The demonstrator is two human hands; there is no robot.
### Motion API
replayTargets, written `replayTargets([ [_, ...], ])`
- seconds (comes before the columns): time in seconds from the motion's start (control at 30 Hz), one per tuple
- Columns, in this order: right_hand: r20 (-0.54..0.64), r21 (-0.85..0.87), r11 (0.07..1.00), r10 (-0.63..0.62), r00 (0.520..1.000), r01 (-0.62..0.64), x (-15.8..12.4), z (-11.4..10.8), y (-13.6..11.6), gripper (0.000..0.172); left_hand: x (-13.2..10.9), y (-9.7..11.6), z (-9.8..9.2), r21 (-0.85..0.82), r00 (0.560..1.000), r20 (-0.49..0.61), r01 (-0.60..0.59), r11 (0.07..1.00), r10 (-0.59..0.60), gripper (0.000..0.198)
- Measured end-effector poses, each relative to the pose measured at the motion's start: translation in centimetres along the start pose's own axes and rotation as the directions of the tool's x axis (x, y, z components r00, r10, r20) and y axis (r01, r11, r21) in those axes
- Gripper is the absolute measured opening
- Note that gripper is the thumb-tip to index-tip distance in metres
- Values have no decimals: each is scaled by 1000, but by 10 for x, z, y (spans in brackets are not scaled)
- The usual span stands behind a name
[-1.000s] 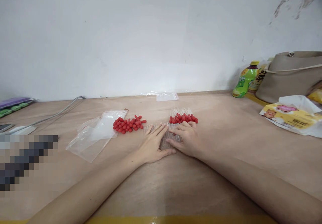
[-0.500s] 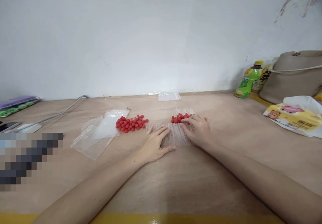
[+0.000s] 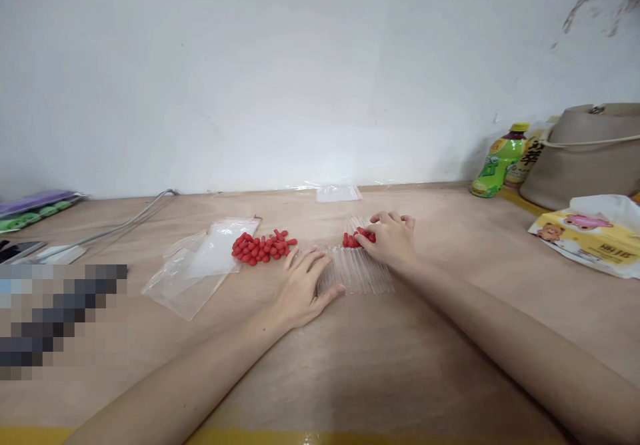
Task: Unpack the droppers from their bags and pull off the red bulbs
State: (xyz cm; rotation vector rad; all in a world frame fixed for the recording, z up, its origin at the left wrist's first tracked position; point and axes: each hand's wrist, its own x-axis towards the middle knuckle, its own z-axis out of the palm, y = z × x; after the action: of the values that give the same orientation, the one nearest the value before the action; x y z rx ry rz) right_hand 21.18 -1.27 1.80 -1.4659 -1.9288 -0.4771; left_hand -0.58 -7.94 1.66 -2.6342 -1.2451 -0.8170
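Note:
A row of thin clear tubes lies side by side on the table. My left hand rests at the left edge of this row, fingers spread, holding nothing. Behind the tubes, several red rubber bulbs are lined up with more clear stems pointing to the wall. My right hand is over the right end of that red row, thumb and fingertips on the bulbs; whether one is gripped is hidden. Left of my left hand sits a larger heap of red bulbs.
Clear plastic bags lie left of the heap, and a small one is by the wall. A grey cable crosses the left side. At right stand a green bottle, a beige bag and a yellow-white packet.
My right hand has moved slightly back and its fingers have curled more over the red bulbs. My left hand has shifted a little left. The view has shifted slightly.

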Motion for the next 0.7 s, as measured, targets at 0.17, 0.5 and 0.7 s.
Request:
replayTargets([
  [0.17, -33, 34, 998, 58, 998, -57, 0, 5, -6, 27, -1, -2, 2, 1, 999, -43, -6, 1000, 6, 34],
  [0.5, -75, 273, 961, -31, 997, 50, -24, -25, -12, 18, -1, -6, 5, 92, 988, -128, -73, 993, 85, 41],
  [0.7, -109, 418, 875, -220, 969, 246, -51, -33, -22, 17, 1, -5, 2, 152, 973, -162, -143, 978, 167, 33],
])
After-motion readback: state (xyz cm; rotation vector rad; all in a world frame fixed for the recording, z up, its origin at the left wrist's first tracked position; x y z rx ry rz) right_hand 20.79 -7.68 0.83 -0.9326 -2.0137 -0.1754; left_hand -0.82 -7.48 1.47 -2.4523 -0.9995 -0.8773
